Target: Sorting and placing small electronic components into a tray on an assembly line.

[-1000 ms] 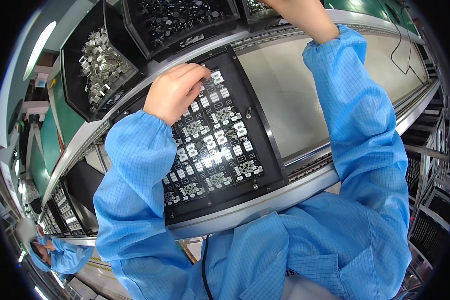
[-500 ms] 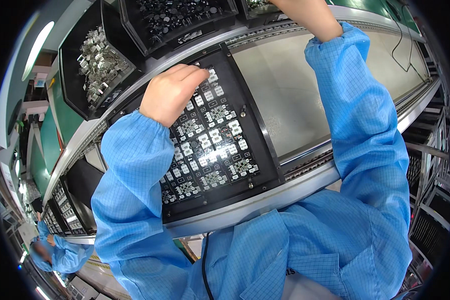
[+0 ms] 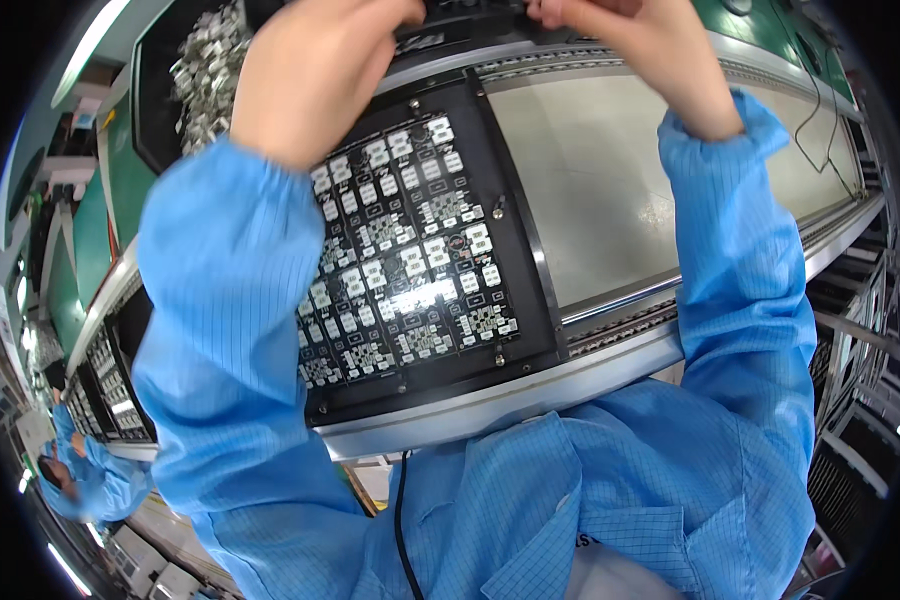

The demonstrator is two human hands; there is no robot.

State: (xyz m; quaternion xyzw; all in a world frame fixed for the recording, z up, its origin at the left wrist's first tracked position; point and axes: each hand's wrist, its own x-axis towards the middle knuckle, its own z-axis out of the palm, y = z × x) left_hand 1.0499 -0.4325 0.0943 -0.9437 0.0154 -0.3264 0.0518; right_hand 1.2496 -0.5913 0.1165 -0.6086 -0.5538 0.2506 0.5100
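Note:
My left hand (image 3: 315, 80) hangs over the front of a black parts bin (image 3: 455, 38) at the top edge of the view. Motion blurs it, and its fingertips are partly cut off, so what they hold is unclear. Further right, my right hand (image 3: 642, 42) is held near the bin's right end with thumb and fingers pinched together; anything between them is too small to make out. Below both hands, a black carrier frame (image 3: 530, 300) holds a panel of circuit boards (image 3: 410, 260) with rows of white components. My left sleeve covers the panel's left side.
A black bin of silvery metal parts (image 3: 206, 75) stands at the upper left, partly behind my left hand. The carrier rests on a conveyor with metal rails (image 3: 610, 310). A thin black cable (image 3: 820, 130) lies at the far right. Another person (image 3: 90, 480) works at the lower left.
My left hand has lifted off the panel and moved up and left towards the bins. My right hand has come lower into view, its fingers now showing. The view has shifted slightly.

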